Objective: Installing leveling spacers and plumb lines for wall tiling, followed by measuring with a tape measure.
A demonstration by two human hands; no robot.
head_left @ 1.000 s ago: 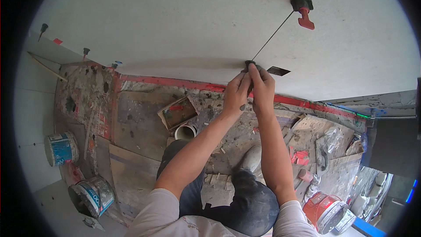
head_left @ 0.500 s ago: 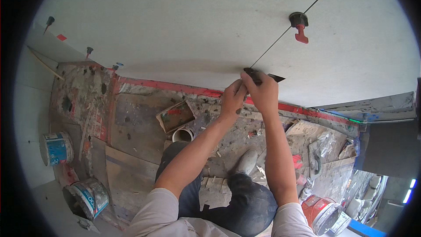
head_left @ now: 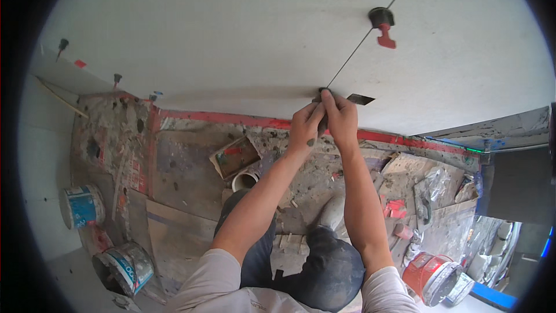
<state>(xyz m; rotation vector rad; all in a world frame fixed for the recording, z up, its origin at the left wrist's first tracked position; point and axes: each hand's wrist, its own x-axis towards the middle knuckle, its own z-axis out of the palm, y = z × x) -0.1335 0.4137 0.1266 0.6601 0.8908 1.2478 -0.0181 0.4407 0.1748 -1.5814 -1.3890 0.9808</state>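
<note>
Small dark cap (head_left: 324, 89) held close against a seam

The dark cap sits on the thin dark seam (head_left: 350, 59) that runs slantwise across a large pale panel (head_left: 202, 40), just to the left of a dark four-sided opening (head_left: 361, 99). The right hand (head_left: 341, 120) is nearly closed, its thumb and fingers drawn together on the cap. The left hand (head_left: 305, 126) is curled in against it from the other side, fingers bunched; whether they truly grip the cap I cannot tell, since the two hands cover most of it.

Farther up the same seam stands a fixture (head_left: 381, 17) with a black base and a red T-shaped handle (head_left: 386, 37) (perhaps the same kind of piece, though too little of the held one shows to be sure).

The cap looks light and stiff, likely hard plastic, so it should bear a firm pinch without giving. Dust on the fingers could make it slippery. The best hold is probably on opposite sides of its rim, fingertips square to the panel, with no sideways prying, as thin parts might snap.
</note>
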